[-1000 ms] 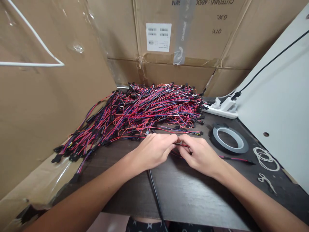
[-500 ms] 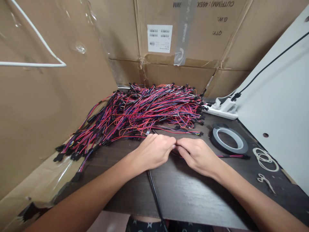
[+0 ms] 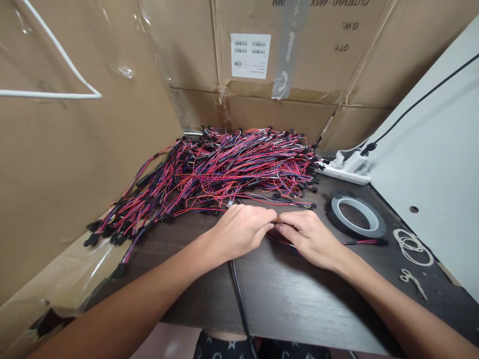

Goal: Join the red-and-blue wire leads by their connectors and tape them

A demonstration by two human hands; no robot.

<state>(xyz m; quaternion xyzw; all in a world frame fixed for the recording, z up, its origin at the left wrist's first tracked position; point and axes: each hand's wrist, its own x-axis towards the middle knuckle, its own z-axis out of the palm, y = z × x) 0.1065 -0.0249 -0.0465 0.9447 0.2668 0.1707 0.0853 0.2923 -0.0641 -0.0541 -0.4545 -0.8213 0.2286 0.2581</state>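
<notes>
My left hand (image 3: 242, 230) and my right hand (image 3: 307, 235) meet fingertip to fingertip over the dark table (image 3: 284, 294), both pinched on a thin red and black wire lead (image 3: 361, 242) that trails off to the right and ends in a black connector. Just behind my hands lies a big heap of red, blue and black wire leads (image 3: 228, 172) with black connectors, spreading to the left. What sits exactly between my fingertips is hidden by the fingers.
A roll of black tape (image 3: 356, 217) lies right of my right hand. White rubber bands (image 3: 413, 246) lie farther right. A white power strip (image 3: 348, 167) sits at the back right. Cardboard boxes (image 3: 292, 60) wall the back and left. A black cable (image 3: 239, 304) runs toward me.
My hands have stayed pinched together on the wire lead, shifting only slightly; the lead's free end moved a little on the table.
</notes>
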